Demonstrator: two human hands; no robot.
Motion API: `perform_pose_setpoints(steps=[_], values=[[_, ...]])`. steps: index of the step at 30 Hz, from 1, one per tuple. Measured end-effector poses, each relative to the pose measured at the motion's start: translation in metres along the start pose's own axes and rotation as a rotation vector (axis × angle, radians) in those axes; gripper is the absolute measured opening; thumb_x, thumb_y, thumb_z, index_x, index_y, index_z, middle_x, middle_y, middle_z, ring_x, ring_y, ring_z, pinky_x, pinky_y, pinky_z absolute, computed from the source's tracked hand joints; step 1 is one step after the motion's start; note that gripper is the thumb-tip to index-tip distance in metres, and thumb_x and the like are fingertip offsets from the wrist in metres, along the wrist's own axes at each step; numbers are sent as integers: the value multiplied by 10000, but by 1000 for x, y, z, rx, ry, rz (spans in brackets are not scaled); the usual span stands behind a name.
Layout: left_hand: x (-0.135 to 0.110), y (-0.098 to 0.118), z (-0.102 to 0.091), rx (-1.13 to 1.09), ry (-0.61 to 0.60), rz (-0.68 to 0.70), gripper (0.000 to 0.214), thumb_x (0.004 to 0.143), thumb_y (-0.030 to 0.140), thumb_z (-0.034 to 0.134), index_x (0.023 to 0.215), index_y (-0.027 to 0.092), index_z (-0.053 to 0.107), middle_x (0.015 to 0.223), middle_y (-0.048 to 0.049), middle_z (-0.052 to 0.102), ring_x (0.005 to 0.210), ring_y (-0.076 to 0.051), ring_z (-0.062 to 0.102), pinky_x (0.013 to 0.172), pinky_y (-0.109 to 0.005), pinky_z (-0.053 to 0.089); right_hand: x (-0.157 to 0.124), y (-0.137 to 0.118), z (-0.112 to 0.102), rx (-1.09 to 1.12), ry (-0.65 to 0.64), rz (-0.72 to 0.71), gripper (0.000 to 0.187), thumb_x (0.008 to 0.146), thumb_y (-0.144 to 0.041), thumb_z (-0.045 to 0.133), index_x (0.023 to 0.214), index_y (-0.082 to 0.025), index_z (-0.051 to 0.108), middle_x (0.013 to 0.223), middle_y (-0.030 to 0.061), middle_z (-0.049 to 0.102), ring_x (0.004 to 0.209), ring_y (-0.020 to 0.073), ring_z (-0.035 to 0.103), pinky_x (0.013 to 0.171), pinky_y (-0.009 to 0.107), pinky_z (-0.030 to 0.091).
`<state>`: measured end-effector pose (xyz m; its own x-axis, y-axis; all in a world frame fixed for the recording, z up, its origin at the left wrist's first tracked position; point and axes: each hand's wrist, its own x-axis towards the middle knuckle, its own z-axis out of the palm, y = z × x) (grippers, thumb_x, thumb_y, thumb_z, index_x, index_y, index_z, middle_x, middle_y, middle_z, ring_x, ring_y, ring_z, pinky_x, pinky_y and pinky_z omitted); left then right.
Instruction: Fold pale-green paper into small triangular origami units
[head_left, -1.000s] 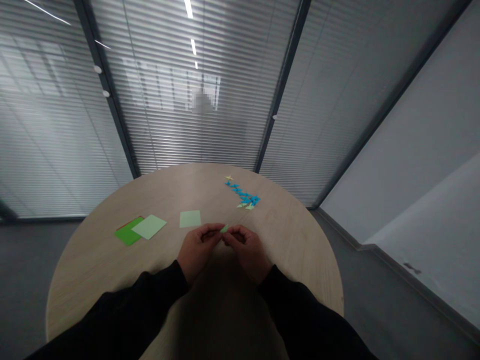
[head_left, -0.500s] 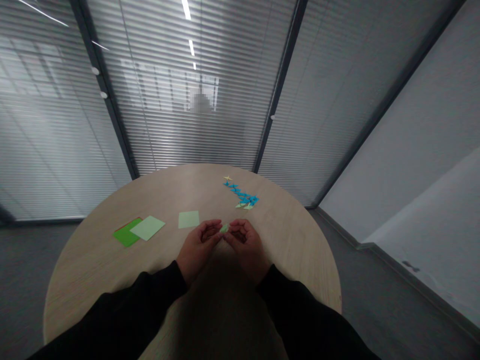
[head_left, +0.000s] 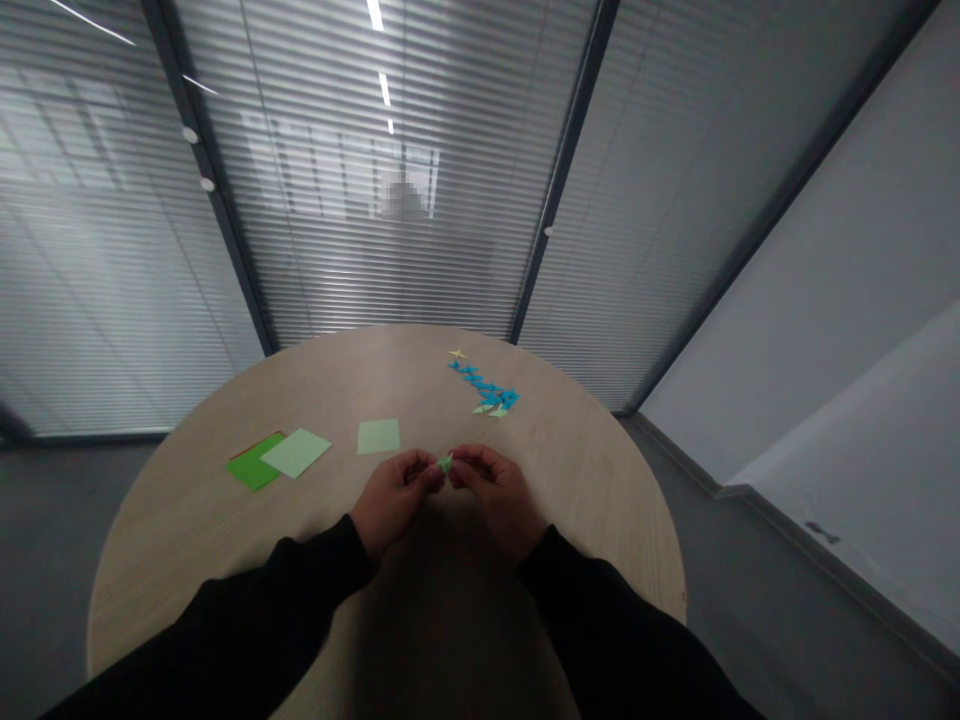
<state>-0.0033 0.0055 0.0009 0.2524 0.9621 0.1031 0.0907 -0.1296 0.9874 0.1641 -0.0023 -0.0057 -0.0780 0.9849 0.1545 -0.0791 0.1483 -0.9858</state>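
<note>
A small folded piece of light green paper [head_left: 445, 464] is pinched between the fingertips of both hands, just above the table. My left hand [head_left: 395, 493] closes on its left side, with thumb and fingers together. From the right, my right hand [head_left: 498, 496] grips it too, its fingers curled. The exact folds are too small to make out. Just beyond my left hand lies a flat light green paper square [head_left: 379, 436]. Past my right hand is a row of small folded blue paper pieces [head_left: 486, 387], with light green folded pieces [head_left: 491, 410] at its near end.
The round wooden table [head_left: 600, 500] carries everything. On its left side a pale green sheet [head_left: 296, 453] overlaps a bright green sheet [head_left: 255, 468] with a red edge under it. A yellow folded piece [head_left: 457, 353] lies near the far edge. Blinds-covered glass [head_left: 390, 260] stands behind.
My fingers have closed in more tightly around the small green paper, and its visible shape has changed. The papers on the table stay where they were.
</note>
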Motion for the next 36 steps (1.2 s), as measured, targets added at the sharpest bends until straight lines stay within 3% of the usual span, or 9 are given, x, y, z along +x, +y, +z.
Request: perform_pose_setpoints(steps=[4, 7, 12, 23, 31, 36], values=[[-2, 4, 1, -217, -113, -63, 365, 740, 484, 753, 824, 138, 671, 762, -58, 701, 701, -163, 619, 702, -306, 480, 0, -2, -2, -10, 23, -13, 216, 793, -341, 696, 943, -185, 690, 791, 23, 687, 712, 158, 630, 686, 301, 509], [-3, 8, 2, -295, -106, -93, 362, 708, 446, 796, 852, 141, 665, 786, -52, 709, 730, -159, 640, 736, -308, 496, -1, -2, -2, -46, 66, -56, 215, 784, -331, 703, 939, -186, 666, 821, 35, 690, 727, 167, 642, 687, 303, 517], [-3, 9, 3, -205, -22, -28, 280, 711, 379, 797, 797, 154, 655, 768, -33, 711, 725, -154, 648, 735, -303, 502, 0, -1, 2, -45, 166, -93, 190, 719, -295, 727, 838, -196, 617, 787, 14, 642, 696, 151, 603, 646, 277, 485], [-1, 6, -6, 12, -49, 128, 178, 790, 339, 717, 838, 172, 676, 830, -59, 747, 772, -186, 688, 737, -321, 529, -1, -5, 3, 230, 103, 69, 212, 669, -249, 738, 803, -187, 587, 659, -32, 604, 595, 115, 544, 598, 259, 445], [2, 4, -11, 60, 5, 159, 181, 801, 354, 706, 825, 175, 693, 850, -68, 751, 792, -197, 689, 750, -321, 526, -2, -5, 1, 176, 56, 38, 252, 734, -348, 739, 903, -188, 640, 762, 15, 676, 711, 160, 642, 727, 323, 519], [4, 4, -13, 81, -2, 175, 172, 786, 344, 719, 800, 176, 688, 849, -69, 743, 781, -189, 680, 748, -311, 525, -2, -3, -1, 17, 20, -25, 343, 694, -334, 801, 986, -216, 665, 808, 7, 679, 753, 170, 656, 711, 306, 514]])
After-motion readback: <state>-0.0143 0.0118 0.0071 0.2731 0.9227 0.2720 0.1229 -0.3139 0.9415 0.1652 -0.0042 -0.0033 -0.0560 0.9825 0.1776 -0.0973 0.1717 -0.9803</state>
